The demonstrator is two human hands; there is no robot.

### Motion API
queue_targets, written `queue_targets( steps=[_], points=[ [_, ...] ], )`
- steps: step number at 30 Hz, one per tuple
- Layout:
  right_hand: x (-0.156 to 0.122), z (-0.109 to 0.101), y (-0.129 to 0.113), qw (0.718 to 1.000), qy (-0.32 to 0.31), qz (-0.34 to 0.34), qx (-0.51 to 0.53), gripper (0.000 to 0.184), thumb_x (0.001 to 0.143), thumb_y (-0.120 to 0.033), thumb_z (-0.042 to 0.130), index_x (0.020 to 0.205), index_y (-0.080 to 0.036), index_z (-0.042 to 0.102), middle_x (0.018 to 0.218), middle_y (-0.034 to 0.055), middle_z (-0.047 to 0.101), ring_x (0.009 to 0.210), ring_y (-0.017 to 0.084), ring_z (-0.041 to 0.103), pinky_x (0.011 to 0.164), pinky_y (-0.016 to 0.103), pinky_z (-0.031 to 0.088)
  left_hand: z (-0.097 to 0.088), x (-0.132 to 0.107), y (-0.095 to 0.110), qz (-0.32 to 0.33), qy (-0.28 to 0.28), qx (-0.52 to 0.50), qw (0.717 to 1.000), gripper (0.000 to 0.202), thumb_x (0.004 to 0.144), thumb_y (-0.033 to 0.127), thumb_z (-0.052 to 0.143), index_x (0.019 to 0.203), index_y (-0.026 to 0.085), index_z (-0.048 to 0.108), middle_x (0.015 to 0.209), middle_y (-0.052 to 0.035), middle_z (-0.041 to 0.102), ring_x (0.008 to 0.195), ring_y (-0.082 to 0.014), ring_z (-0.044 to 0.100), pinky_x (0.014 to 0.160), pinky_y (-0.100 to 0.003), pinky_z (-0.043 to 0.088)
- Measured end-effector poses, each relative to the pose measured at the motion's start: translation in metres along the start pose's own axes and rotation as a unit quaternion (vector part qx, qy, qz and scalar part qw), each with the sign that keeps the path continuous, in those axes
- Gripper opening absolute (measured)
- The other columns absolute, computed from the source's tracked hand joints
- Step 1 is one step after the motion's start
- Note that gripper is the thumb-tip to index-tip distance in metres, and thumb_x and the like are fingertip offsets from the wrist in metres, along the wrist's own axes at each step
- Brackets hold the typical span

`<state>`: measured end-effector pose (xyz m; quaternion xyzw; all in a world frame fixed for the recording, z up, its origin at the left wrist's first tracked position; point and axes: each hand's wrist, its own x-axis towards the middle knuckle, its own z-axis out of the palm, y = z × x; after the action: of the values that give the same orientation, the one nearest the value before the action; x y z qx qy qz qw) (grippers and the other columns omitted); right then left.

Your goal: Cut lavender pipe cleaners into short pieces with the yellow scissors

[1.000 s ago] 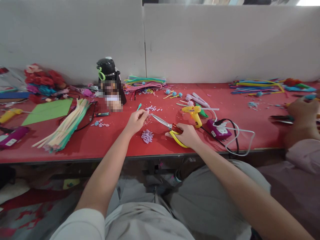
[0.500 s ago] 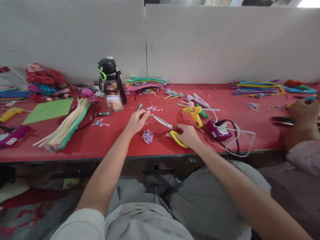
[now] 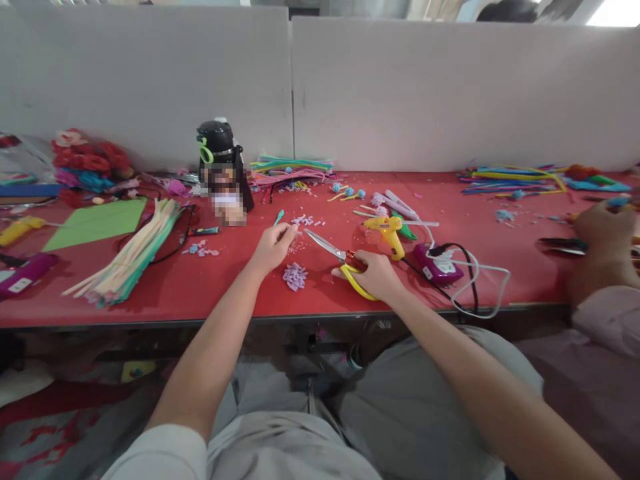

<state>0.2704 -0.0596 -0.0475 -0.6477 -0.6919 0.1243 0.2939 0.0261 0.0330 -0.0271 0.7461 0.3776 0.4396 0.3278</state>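
Observation:
My left hand [image 3: 274, 247] is closed in a pinch, with a small lilac piece [image 3: 295, 228] just showing at the fingertips. Yellow-handled scissors [image 3: 325, 245] are in my right hand [image 3: 377, 272], their blades nearly together and pointing at the left fingertips with a small gap between. Below the blades lies a heap of cut lilac pieces [image 3: 295, 276]. More lilac bits [image 3: 307, 220] are scattered behind my left hand. A short teal stick [image 3: 279, 217] shows just beyond that hand; whether it is held is unclear.
A yellow glue gun [image 3: 387, 232] and a purple power socket [image 3: 437, 264] with cables sit to the right. Bundled pale and green stems [image 3: 137, 257] lie left, before a black bottle [image 3: 217, 143]. At far right, a co-worker's hand [image 3: 607, 227] works above the red table [image 3: 240, 293].
The scissors have drawn slightly away from my left fingertips, widening the gap. Both hands otherwise keep their places, and the whole view has shifted a little downward.

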Motion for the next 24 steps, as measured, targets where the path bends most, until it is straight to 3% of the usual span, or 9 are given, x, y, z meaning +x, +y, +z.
queue_targets(
  steps=[15,24],
  points=[
    [0.0018,0.0026,-0.002,1.0,-0.01,-0.003,-0.002,0.052,0.071,-0.067,0.067,0.062,-0.022,0.043,0.057,0.0002,0.053,0.054,0.014,0.045,0.051,0.027,0.024,-0.0004,-0.0011,0.0068,-0.004,0.004,0.015,1.0,0.051,0.093,0.059,0.048,0.065,0.017,0.052,0.058,0.0014,0.05,0.052,-0.0115,0.048,0.051,-0.028,0.04],
    [0.0025,0.005,-0.0022,1.0,0.0,0.001,0.002,0.054,0.071,-0.067,0.068,0.059,-0.022,0.041,0.054,-0.0014,0.048,0.052,0.012,0.039,0.05,0.027,0.022,-0.0012,-0.0022,0.008,-0.02,-0.004,0.03,0.999,0.046,0.096,0.051,0.048,0.067,0.016,0.053,0.059,0.001,0.049,0.053,-0.012,0.048,0.053,-0.025,0.036]
  ],
)
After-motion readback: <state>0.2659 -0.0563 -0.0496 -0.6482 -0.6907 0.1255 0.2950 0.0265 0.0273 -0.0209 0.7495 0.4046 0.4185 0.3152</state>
